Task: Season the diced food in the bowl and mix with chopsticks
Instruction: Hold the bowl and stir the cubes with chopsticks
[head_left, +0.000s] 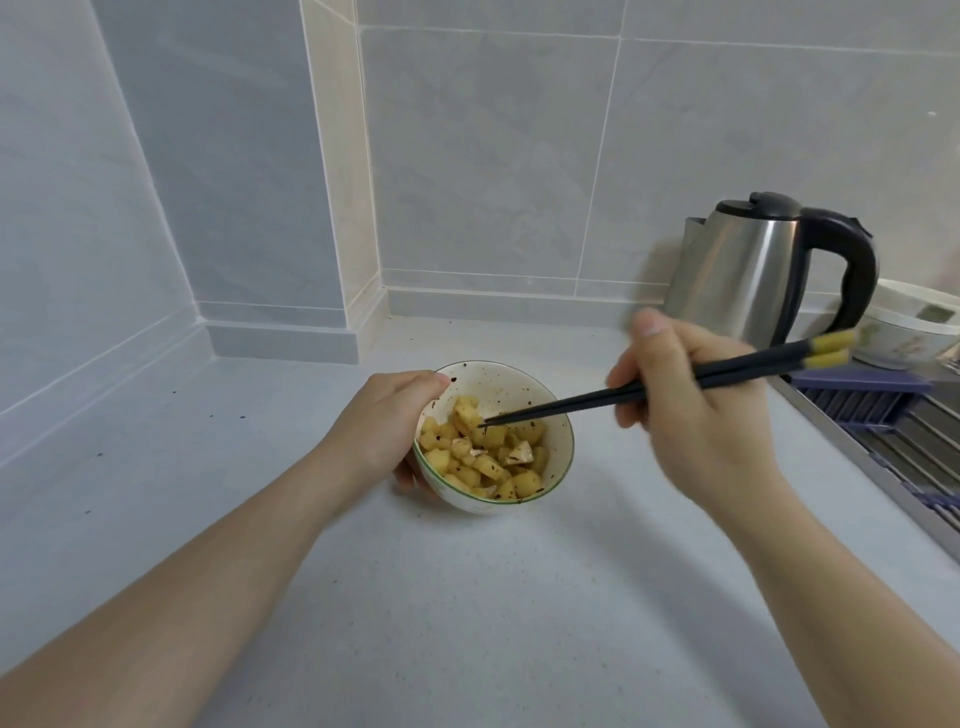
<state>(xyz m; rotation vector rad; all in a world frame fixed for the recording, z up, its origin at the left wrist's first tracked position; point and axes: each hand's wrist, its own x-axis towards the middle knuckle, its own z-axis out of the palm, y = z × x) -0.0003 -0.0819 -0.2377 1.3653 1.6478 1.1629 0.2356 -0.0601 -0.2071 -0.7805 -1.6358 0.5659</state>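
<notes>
No brand, label or writing can be read on anything here. One bowl (556, 415) sits at the centre of the frame on a pale grey countertop (467, 597), white inside with a thin green rim and dark specks of seasoning on its inner wall. It holds yellow diced food (483, 462) flecked with dark bits, too many pieces to count surely. The left hand (384, 426) cups the bowl's left side, thumb curled over the rim and fingers wrapped beneath. The right hand (691, 400), right of centre, grips two dark chopsticks (561, 405) with yellow ends; their tips are down among the cubes in the bowl, and the yellow ends point to the right edge. One steel kettle (743, 275) with a black lid and handle stands at the upper right against the wall. Just beside it, at the right edge, are what look like two stacked white bowls (914, 332) above a drying rack (883, 431). The walls (493, 156) are large pale grey tiles meeting at a corner in the upper left.
</notes>
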